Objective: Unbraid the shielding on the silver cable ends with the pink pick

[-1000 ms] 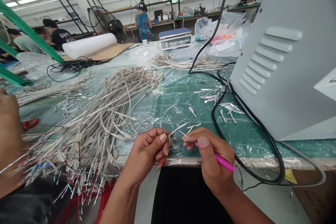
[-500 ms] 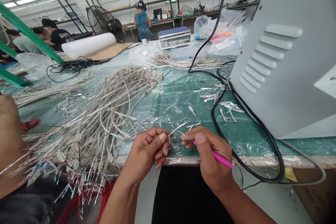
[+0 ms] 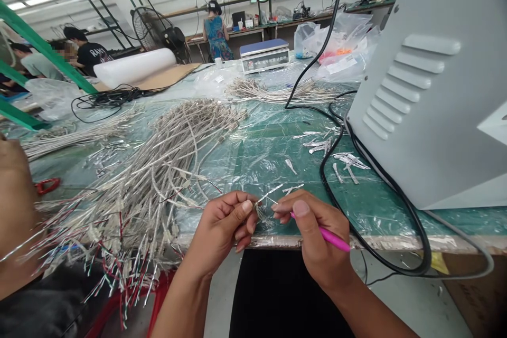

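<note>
Near the table's front edge, my left hand (image 3: 232, 219) is closed, pinching the end of a cable (image 3: 258, 208) between thumb and fingers. A foil-covered wire end (image 3: 273, 191) sticks out from that pinch, up and to the right. My right hand (image 3: 317, 227) is closed around a slim tool with a pink handle (image 3: 335, 239). The tool's thin tip points left and reaches the wire end; whether they touch I cannot tell. To the left lies a big heap of grey cables (image 3: 174, 142), their stripped coloured ends hanging over the table edge.
Foil scraps (image 3: 350, 160) lie on the green table (image 3: 261, 142). A black cable (image 3: 327, 169) runs past my right hand beside a grey metal machine (image 3: 428, 116). Another person's arm (image 3: 16, 211) is at the far left near red-handled scissors (image 3: 47, 186). A scale (image 3: 264, 57) stands behind.
Both hands stay almost in place. Loose strands below my left fingers show less than before. The view has shifted very slightly.
</note>
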Tool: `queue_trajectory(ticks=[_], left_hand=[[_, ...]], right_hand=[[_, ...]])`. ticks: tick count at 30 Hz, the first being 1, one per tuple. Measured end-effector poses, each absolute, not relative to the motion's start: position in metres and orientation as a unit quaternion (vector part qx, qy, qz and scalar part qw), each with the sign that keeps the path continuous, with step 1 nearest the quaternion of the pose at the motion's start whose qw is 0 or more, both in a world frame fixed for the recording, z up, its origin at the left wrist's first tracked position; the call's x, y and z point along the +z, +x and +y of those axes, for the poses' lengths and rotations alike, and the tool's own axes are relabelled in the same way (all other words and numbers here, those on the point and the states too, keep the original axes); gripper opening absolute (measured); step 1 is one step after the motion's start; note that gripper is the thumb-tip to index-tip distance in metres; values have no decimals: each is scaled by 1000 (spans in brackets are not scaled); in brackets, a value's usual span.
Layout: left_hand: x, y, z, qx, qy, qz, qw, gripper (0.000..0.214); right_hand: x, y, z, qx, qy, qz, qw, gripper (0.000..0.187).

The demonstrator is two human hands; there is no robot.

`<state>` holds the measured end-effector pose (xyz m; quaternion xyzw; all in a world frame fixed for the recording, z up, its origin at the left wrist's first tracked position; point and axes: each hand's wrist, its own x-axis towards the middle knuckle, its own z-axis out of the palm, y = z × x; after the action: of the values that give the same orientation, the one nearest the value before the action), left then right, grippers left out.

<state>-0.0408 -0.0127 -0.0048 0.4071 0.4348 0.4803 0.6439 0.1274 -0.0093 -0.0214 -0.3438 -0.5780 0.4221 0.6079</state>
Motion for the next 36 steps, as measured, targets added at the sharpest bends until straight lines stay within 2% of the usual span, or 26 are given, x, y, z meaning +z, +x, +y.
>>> queue_trajectory(ticks=[15,36], left_hand=[[-4,-45,-14,466,413,419,661,14],[-7,-48,-9,439,446,363,690,14]], right_hand=[[-19,129,-6,460,-336,-592,570,30],[-21,129,-5,473,-314,-583,581,29]])
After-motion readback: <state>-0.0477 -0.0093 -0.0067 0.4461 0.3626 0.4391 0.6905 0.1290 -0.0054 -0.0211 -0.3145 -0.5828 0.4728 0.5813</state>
